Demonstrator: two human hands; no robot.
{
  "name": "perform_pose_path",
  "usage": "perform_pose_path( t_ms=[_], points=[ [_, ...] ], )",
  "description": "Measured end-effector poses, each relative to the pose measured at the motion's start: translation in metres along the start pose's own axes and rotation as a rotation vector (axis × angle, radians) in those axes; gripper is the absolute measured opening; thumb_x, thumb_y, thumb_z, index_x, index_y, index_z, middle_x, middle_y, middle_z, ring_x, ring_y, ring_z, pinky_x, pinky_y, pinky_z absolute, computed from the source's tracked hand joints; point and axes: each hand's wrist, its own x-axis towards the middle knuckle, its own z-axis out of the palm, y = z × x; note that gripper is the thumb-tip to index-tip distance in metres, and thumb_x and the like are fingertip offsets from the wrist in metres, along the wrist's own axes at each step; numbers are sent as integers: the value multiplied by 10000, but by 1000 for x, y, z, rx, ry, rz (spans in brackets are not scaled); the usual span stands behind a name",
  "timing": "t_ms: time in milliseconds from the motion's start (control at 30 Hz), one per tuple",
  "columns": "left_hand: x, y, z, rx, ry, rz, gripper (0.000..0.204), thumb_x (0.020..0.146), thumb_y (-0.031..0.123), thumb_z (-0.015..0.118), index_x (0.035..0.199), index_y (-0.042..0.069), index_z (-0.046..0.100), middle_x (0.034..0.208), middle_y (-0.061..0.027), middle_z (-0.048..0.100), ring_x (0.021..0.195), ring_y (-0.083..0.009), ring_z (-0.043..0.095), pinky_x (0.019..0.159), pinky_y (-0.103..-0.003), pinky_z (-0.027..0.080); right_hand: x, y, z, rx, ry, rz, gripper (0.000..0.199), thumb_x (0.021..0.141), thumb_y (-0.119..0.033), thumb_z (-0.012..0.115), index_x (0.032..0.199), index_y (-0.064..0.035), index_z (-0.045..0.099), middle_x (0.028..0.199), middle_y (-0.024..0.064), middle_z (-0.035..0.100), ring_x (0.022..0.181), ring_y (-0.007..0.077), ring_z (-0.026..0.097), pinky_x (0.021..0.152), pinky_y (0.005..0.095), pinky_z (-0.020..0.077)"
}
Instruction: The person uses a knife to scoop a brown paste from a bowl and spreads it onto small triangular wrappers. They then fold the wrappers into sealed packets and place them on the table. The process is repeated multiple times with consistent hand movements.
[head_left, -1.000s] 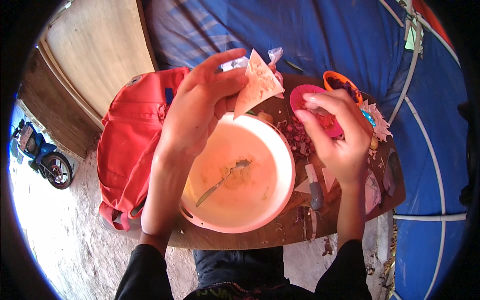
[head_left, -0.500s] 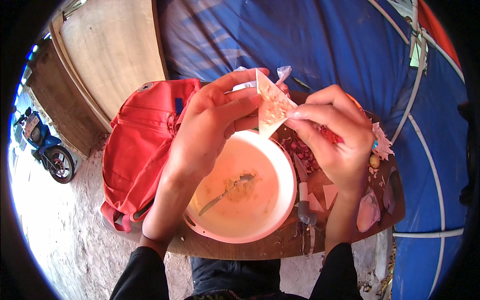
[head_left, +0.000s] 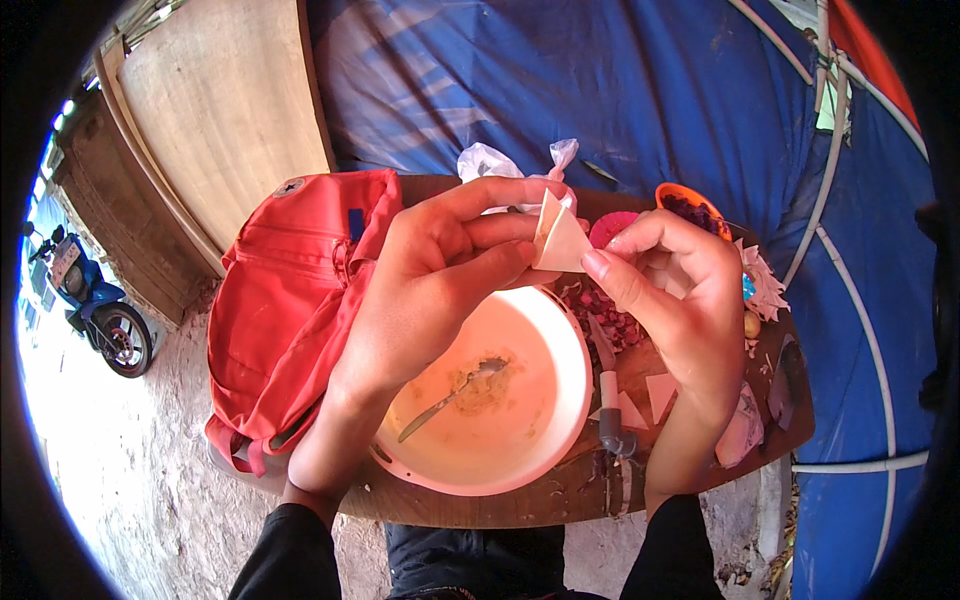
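Both my hands hold a small pale triangular wrapper (head_left: 560, 243) above a pink plastic bowl (head_left: 560, 400). My left hand (head_left: 440, 270) pinches its left side with thumb and fingers. My right hand (head_left: 680, 290) grips its lower right corner with the thumb. Inside the bowl lies a metal spoon (head_left: 450, 395) in a small heap of pale filling (head_left: 485, 390). The bowl rests on a round wooden table (head_left: 560, 495).
A red bag (head_left: 290, 290) lies at the table's left. A knife (head_left: 605, 385), chopped red onion (head_left: 620, 320), loose wrapper pieces (head_left: 660, 392), an orange bowl (head_left: 690, 205) and a white plastic bag (head_left: 490, 160) crowd the table. Blue tarpaulin (head_left: 600, 80) behind; a motorbike (head_left: 95, 310) far left.
My right hand came off the table's right side and joined my left hand on the wrapper. Both hands now hold it closer to me, above the bowl.
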Motion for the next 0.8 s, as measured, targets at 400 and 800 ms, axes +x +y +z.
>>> perform_pose_path(
  t_ms=[400, 800],
  points=[
    [0, -2, 6, 71, 56, 27, 340, 972, 0, 653, 1293, -76, 573, 1136, -140, 722, 1087, -182, 691, 961, -283, 566, 4, 8, 4, 7, 21, 32, 92, 902, 39, 728, 866, 5, 650, 837, -9, 642, 765, 25, 575, 669, 189, 435],
    [1, -2, 6, 155, 67, 39, 338, 967, -46, 625, 1298, -84, 563, 1078, -151, 736, 1034, -187, 713, 925, -289, 583, 4, 11, 5, 19, 13, 23, 97, 886, 61, 738, 878, 12, 655, 855, -1, 647, 795, 36, 594, 690, 194, 454]
  ],
)
